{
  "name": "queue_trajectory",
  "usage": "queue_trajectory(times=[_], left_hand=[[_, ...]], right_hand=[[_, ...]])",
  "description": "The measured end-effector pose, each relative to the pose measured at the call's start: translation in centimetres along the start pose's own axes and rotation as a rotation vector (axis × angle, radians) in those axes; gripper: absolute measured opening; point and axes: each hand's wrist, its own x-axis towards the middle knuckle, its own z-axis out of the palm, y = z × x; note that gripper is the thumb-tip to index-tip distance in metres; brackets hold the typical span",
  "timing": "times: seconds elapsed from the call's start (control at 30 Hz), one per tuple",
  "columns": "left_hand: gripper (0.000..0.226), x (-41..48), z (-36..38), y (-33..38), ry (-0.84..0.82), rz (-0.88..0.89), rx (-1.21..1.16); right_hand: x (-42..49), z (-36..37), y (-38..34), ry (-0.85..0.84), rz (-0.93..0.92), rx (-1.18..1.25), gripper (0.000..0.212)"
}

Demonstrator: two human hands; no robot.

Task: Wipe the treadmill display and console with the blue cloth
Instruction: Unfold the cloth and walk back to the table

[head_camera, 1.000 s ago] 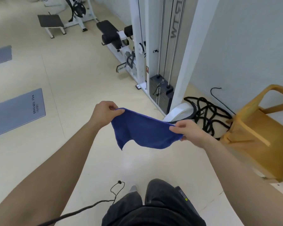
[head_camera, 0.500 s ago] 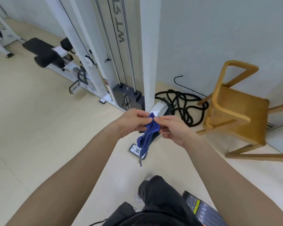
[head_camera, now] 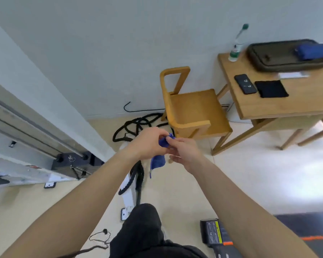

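Bunching the blue cloth [head_camera: 158, 161] tighter than before, left hand [head_camera: 149, 144] and right hand [head_camera: 185, 152] both pinch it.

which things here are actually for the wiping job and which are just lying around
For the job: blue cloth, pinched by left hand and right hand.

Lying about: wooden chair, wooden table, phone, black cloth, water bottle, dark case, coiled black rope.
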Motion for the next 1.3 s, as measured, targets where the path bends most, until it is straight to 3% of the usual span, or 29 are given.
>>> queue_trajectory(times=[0.13, 0.33, 0.6, 0.67, 0.83, 0.93, 1.03, 1.17, 1.3], left_hand=[[0.017, 7.4, -0.5, 3.4, -0.193, 0.136, 0.007], [0.037, 17.3, 2.4, 9.0, -0.391, 0.257, 0.075], [0.027, 29.0, 4.1, 17.0, -0.679, 0.493, 0.14], [0.026, 31.6, 4.5, 18.8, -0.71, 0.527, 0.174], [0.024, 36.6, 6.9, 24.2, -0.766, 0.571, 0.227], [0.028, 39.1, 8.8, 28.2, -0.766, 0.573, 0.247], [0.03, 41.5, 10.6, 32.2, -0.748, 0.57, 0.26], [0.029, 44.7, 13.5, 37.5, -0.73, 0.552, 0.279], [0.026, 47.6, 16.6, 42.4, -0.646, 0.479, 0.228]], right_hand=[[1.0, -5.8, -2.5, 0.111, 0.049, 0.131, 0.021], [3.7, -14.4, -3.8, 0.387, 0.226, 0.25, 0.011], [6.8, -25.6, -6.5, 0.545, 0.037, -0.433, 0.009], [6.8, -28.4, -6.9, 0.627, 0.072, -0.549, 0.005], [6.3, -34.5, -8.1, 0.649, 0.28, -0.7, 0.011], [6.5, -38.5, -8.7, 0.732, 0.305, -0.535, 0.025], [6.3, -43.5, -9.2, 0.789, 0.257, -0.242, 0.022], [5.7, -50.4, -10.2, 0.704, 0.263, -0.26, 0.013], [5.0, -56.5, -12.2, 0.672, 0.149, 0.023, 0.019]])
